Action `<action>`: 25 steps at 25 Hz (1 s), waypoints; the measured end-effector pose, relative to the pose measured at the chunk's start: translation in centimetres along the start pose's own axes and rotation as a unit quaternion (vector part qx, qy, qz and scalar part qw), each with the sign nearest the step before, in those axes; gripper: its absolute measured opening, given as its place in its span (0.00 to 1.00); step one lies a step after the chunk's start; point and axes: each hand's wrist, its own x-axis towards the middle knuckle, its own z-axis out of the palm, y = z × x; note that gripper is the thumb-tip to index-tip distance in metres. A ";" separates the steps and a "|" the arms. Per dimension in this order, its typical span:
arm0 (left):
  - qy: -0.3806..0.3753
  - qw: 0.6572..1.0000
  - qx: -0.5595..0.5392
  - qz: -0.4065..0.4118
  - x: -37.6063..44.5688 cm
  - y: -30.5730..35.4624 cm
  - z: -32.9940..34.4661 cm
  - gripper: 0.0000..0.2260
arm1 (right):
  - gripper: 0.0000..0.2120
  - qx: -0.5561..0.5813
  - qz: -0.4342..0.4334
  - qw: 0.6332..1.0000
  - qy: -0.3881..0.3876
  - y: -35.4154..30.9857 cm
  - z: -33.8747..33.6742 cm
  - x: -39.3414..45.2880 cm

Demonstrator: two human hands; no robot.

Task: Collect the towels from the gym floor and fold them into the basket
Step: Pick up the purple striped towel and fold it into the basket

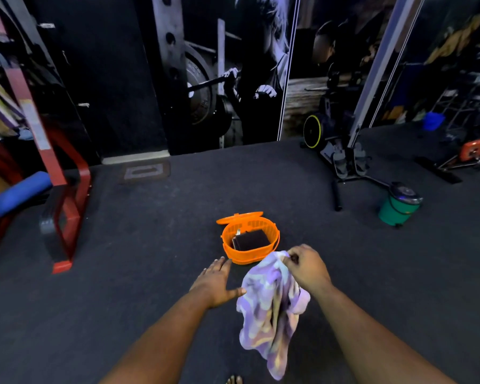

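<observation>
Head view: right hand (306,266) pinches the top edge of the purple patterned towel (270,309), which hangs unfolded, long axis vertical, at lower centre of the frame. Left hand (216,284) is empty, fingers spread, thumb just beside the towel's left edge and nearer to it. Orange basket (251,239) sits on the floor directly beyond both hands, lid open, a dark folded item inside. The towel's far side is hidden.

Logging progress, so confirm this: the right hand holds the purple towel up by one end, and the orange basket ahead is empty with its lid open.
Not empty. The head view shows a dark folded item already inside the orange basket. The right hand does hold the purple towel, and the lid is open.
</observation>
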 end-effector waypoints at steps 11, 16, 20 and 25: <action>-0.007 1.000 -0.013 -0.024 16.5 1.0 -6.1 0.53 | 0.07 0.231 0.013 0.970 -0.069 1.9 -2.2 17.1; 0.036 0.993 -0.096 -0.056 22.6 5.3 -7.2 0.51 | 0.08 0.379 -0.018 0.918 -0.116 2.0 -7.2 25.4; 0.051 0.980 -0.151 -0.116 26.2 8.5 -8.1 0.34 | 0.05 0.530 -0.007 0.841 -0.106 0.9 -11.3 30.1; 0.172 0.915 -0.334 -0.148 28.0 10.4 -10.1 0.08 | 0.06 0.473 -0.016 0.878 -0.074 2.9 -12.6 36.2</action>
